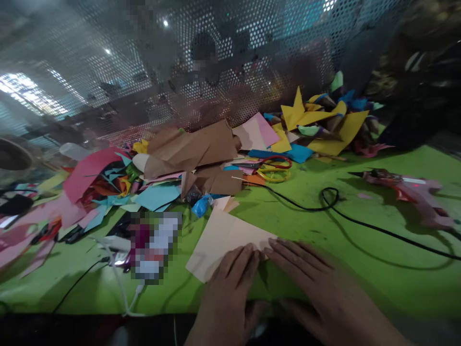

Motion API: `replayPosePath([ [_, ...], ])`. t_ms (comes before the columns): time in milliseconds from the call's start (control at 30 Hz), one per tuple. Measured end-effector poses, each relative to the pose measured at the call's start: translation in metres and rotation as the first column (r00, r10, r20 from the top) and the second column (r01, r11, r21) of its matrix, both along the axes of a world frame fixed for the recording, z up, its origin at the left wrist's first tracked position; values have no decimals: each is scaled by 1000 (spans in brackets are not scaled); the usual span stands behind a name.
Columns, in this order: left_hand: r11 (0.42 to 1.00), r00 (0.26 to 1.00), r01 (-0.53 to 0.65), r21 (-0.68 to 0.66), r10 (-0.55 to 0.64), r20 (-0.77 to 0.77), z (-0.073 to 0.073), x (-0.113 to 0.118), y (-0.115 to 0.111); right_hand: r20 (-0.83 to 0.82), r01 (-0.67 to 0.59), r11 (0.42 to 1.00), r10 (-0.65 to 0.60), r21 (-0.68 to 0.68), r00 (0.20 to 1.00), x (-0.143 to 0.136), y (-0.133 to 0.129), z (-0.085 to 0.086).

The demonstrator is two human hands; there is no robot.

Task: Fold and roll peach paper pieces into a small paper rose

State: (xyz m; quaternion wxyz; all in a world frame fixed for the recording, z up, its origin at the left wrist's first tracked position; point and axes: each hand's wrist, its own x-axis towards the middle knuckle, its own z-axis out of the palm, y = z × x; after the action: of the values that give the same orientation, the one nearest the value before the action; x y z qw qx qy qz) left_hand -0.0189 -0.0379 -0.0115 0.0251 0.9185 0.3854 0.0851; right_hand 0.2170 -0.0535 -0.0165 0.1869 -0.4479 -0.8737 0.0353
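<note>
- The pale peach paper sheet (223,235) lies flat at the lower centre of the frame, on the green table covering (306,221).
- Its visible part looks longest on a slant, from the lower-left corner up towards the right corner; the hands hide part of the near edge, so the full outline cannot be told.
- The left hand (230,288) lies over the near edge, fingers straight and close together, pointing up the frame; most of the sheet spreads ahead and to the left of them.
- The right hand (324,283) comes in from the lower right, its fingers extended and only slightly apart, tips at the sheet's right corner.
- The left hand seems nearer the sheet's middle; the right meets only its end.
- Neither hand grips around anything; whether the thumbs touch paper cannot be told.
- The glue gun (414,192) lies well apart, at the right of the frame.
</note>
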Motion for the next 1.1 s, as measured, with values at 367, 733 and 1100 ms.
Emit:
replayPosePath([
  [367, 1000, 1000, 3, -29, -3, 4, -6, -7, -1, 43, 59, 998, -58, -16, 997, -8, -12, -2],
  [733, 998, 994, -58, -36, 54, -91, 2, -35, -8, 48, 224, 974, -225, 31, 973, 6, -16, 0],
  [1100, 998, 993, -40, 42, 35, 112, 2, -51, 4, 48, 225, 966, -233, 127, 971, -1, -17, -1],
])
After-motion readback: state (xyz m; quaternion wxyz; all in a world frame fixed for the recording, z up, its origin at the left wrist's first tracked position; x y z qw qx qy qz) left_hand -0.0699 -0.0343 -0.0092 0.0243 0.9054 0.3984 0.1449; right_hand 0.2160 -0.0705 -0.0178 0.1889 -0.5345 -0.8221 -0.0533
